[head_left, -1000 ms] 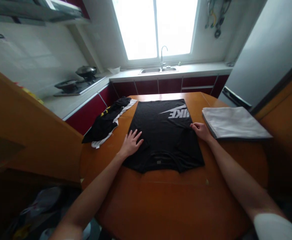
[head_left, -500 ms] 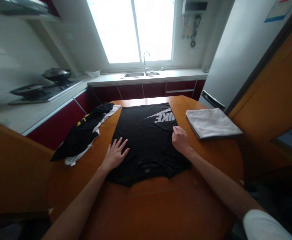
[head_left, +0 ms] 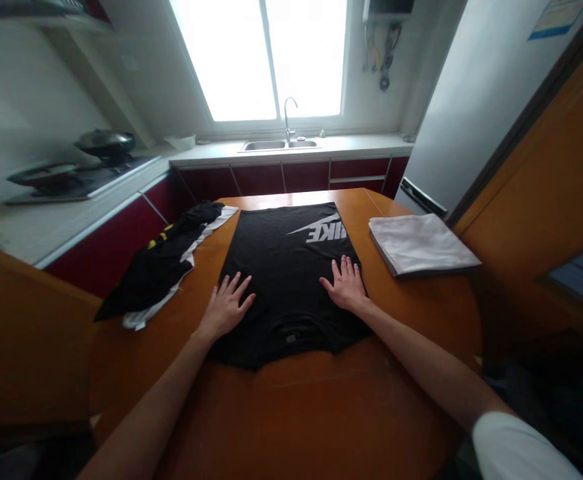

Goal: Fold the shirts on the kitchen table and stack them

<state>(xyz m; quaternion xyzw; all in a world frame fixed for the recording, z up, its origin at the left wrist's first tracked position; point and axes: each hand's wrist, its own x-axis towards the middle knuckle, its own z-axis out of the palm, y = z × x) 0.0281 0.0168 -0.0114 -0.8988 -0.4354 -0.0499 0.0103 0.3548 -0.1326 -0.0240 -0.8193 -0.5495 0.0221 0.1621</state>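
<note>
A black T-shirt (head_left: 281, 267) lies spread on the wooden table (head_left: 291, 413), its neckline toward me and its hem at the far side. Grey lettering and a swoosh show near its far right edge. My left hand (head_left: 228, 307) rests flat on the shirt's left edge with the fingers spread. On the right part of the shirt, below the print, lies my right hand (head_left: 346, 285), also flat with fingers apart. Neither hand grips the cloth.
Left of the shirt lies a crumpled black and white garment (head_left: 166, 267) with yellow marks. A folded light-grey cloth (head_left: 421, 243) sits at the table's right. Beyond are a counter with a sink (head_left: 266, 145), a stove with pans (head_left: 104, 143) and a fridge (head_left: 466, 113).
My right hand has let go of the shirt's right edge, opened and moved slightly left to lie flat on the cloth. The left hand stays where it was on the shirt.
</note>
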